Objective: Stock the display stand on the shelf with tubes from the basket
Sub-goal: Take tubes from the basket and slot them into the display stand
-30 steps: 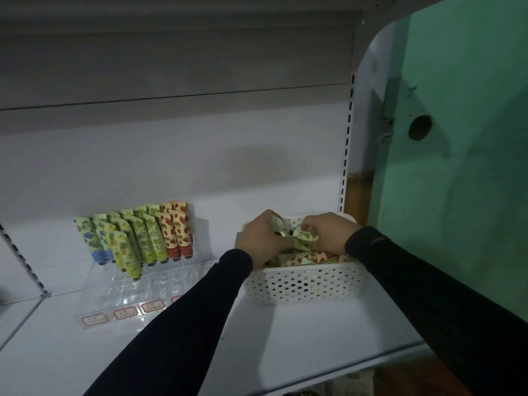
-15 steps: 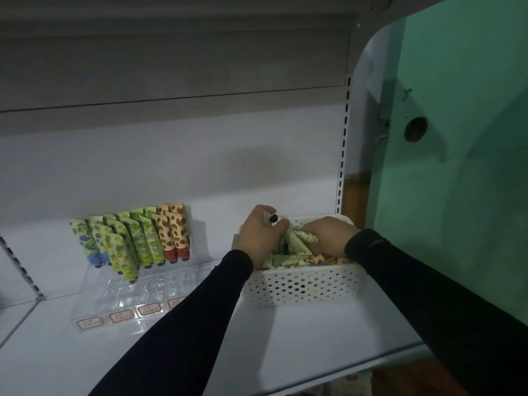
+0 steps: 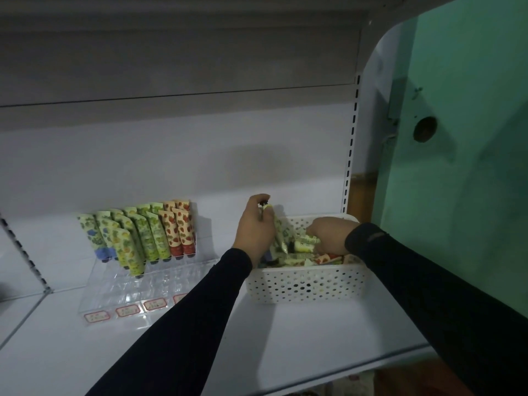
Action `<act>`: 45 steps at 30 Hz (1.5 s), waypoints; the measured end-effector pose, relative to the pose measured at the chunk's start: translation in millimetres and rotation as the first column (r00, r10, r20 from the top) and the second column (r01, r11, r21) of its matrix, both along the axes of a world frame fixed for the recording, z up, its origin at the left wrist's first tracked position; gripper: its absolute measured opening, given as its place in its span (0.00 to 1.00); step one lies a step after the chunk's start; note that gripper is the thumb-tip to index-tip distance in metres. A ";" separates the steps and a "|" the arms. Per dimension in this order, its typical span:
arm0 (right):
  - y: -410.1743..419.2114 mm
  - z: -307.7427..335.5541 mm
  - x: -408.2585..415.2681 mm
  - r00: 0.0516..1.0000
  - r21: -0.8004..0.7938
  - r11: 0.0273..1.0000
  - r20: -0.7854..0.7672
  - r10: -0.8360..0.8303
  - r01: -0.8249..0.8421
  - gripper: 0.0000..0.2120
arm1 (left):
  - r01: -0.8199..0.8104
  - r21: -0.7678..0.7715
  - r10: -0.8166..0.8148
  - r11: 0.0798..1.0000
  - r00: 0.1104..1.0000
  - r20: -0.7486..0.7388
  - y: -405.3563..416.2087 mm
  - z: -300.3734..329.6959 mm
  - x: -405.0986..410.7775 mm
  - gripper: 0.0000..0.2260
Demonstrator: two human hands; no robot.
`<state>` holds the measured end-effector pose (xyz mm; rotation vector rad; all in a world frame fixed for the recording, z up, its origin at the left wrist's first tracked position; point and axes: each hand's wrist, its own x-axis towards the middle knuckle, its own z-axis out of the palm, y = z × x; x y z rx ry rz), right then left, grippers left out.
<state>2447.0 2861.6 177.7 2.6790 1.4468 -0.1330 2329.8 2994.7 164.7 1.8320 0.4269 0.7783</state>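
Two hands at the white basket [image 3: 305, 287] | left hand [image 3: 254, 230] grips a green tube [image 3: 278, 230] above its left end | right hand [image 3: 331, 234] inside among the loose tubes [image 3: 311, 257], grasp cannot be told | display stand [image 3: 137, 281] left of the basket, on the same shelf [image 3: 300, 344]

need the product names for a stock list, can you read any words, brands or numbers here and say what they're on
Nothing here reads clearly.
Price labels on the front edge of the display stand: red-bordered, print too small and blurred to read.
Tubes in the stand: fruit patterns only, any wording too small.
Tube in the left hand: no legible print.
Tubes in the basket: print blurred.
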 end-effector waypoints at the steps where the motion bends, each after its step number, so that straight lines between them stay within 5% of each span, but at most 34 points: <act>1: 0.2 -0.1 0.1 1.000 -0.011 1.000 -0.003 0.001 -0.001 0.22 | 0.009 -0.012 -0.009 1.000 1.000 0.001 -0.5 -0.5 -0.6 0.12; 8: -0.8 -0.4 1.0 0.999 -0.001 1.000 -0.037 0.029 -0.029 0.23 | 0.016 -0.201 -0.011 0.979 1.000 0.027 -2.3 4.3 -2.1 0.11; 14: -4.0 -0.7 -2.8 0.997 0.274 0.962 -0.078 0.030 -0.007 0.21 | 0.005 -0.403 0.057 0.915 0.988 0.142 -1.9 12.9 -4.6 0.04; 19: -2.1 17.3 -6.9 0.973 0.514 0.852 -0.229 0.026 0.098 0.25 | 0.063 -0.507 0.089 0.859 0.959 0.269 5.8 24.7 -11.2 0.06; 25: 5.9 33.9 -35.1 0.841 0.643 0.753 -0.479 0.252 0.141 0.14 | 0.119 -0.535 0.052 0.836 0.955 0.293 14.2 35.0 -41.4 0.08; 30: 20.9 35.3 -67.7 0.618 0.659 0.724 -0.660 0.426 0.205 0.11 | 0.025 -0.498 0.064 0.867 0.985 0.162 31.4 27.2 -73.6 0.25; 34: 40.6 31.0 -95.0 0.498 0.638 0.745 -0.718 0.486 0.195 0.12 | 0.069 -0.502 0.011 0.862 0.988 0.154 39.6 23.5 -104.7 0.29; 38: 62.5 25.0 -123.5 0.464 0.617 0.774 -0.733 0.497 0.146 0.11 | 0.076 -0.552 0.031 0.830 0.983 0.182 50.3 18.9 -134.7 0.11; 45: 93.1 20.9 -166.2 0.468 0.587 0.805 -0.737 0.488 0.085 0.15 | -0.016 -0.569 0.134 0.822 0.977 0.165 79.1 6.1 -183.1 0.14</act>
